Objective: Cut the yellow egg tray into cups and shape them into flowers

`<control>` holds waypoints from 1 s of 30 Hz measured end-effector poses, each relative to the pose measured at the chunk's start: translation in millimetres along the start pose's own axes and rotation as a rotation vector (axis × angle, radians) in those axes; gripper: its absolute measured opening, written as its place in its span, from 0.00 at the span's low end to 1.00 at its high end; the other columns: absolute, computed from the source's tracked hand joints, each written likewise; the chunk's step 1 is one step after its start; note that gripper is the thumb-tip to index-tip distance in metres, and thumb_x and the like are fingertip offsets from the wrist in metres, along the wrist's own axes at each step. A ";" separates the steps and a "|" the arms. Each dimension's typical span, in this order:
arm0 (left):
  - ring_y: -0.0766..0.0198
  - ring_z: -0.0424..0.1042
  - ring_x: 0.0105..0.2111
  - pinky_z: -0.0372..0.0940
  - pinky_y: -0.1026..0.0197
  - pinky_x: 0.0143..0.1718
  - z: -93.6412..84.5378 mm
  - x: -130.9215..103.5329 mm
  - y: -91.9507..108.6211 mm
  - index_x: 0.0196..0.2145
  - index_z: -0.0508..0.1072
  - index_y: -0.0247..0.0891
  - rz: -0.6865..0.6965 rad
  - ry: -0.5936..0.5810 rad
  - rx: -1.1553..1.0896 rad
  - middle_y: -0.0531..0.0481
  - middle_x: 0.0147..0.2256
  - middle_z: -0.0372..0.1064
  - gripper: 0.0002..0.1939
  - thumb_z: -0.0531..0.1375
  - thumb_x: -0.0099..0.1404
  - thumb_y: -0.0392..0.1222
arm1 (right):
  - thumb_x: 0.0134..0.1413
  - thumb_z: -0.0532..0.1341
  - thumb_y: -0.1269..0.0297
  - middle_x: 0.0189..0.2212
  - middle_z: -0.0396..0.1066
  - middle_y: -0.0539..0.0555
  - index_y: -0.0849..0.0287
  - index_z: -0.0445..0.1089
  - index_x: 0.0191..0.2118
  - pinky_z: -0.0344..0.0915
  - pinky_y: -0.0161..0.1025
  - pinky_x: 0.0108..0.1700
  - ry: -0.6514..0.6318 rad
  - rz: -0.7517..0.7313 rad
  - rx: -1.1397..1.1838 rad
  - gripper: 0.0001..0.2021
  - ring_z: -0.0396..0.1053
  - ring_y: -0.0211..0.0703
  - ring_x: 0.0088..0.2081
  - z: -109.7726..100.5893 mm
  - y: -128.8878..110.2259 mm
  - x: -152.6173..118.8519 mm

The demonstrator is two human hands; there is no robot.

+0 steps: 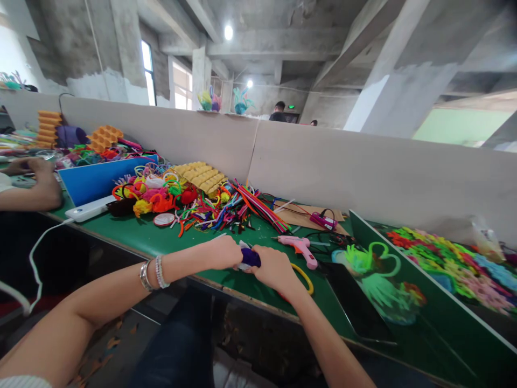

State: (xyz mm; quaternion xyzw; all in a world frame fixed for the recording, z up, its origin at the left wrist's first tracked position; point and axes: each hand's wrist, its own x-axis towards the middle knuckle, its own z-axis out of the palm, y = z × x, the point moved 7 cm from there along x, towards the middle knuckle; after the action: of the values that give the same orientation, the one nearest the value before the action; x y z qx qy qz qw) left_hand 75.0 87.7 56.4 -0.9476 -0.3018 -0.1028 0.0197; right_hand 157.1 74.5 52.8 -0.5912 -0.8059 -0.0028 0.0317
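Over the table's front edge, my left hand [226, 252] and my right hand [274, 268] meet around a small dark purple piece [250, 257]. Both are closed on it, and the fingers cover most of its shape. Something whitish shows beside the purple; what it is I cannot make out. A pink hot glue gun [298, 246] lies just beyond my right hand. Partly behind my right wrist is a yellow curved piece [306, 279].
Colourful pipe cleaners [214, 213] and fuzzy pieces heap up behind my hands. Right of them lie a black tablet [355, 302] and a green fuzzy craft [379, 285] beside a low divider [436, 302]. A power strip [91, 208] sits left, near another person's hand [38, 170].
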 end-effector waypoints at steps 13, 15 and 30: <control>0.67 0.67 0.21 0.50 0.67 0.20 -6.9 -6.3 -3.6 0.28 0.76 0.43 0.175 -0.255 0.096 0.51 0.24 0.74 0.07 0.59 0.53 0.34 | 0.43 0.61 0.56 0.38 0.72 0.56 0.57 0.65 0.41 0.58 0.38 0.34 0.035 -0.038 -0.010 0.18 0.69 0.51 0.39 -0.1 -1.0 0.7; 0.67 0.67 0.21 0.49 0.66 0.20 -5.7 -4.9 -4.1 0.28 0.76 0.43 0.192 -0.229 0.124 0.51 0.24 0.74 0.09 0.58 0.52 0.32 | 0.43 0.60 0.57 0.38 0.72 0.57 0.57 0.65 0.42 0.58 0.38 0.34 0.044 -0.044 -0.016 0.18 0.69 0.51 0.38 -1.0 -2.3 0.1; 0.60 0.70 0.20 0.54 0.63 0.18 -5.6 -12.8 16.9 0.23 0.72 0.35 0.226 -0.210 0.367 0.45 0.20 0.70 0.06 0.58 0.55 0.37 | 0.43 0.60 0.57 0.38 0.72 0.55 0.56 0.65 0.41 0.57 0.37 0.34 0.035 -0.048 0.004 0.17 0.69 0.50 0.39 0.1 -0.4 0.9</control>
State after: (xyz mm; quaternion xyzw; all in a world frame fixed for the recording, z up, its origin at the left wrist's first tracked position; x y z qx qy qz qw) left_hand 73.6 66.0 59.6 -0.9614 -0.2079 0.0559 0.1714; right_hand 156.5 75.3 52.7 -0.5712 -0.8193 -0.0123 0.0470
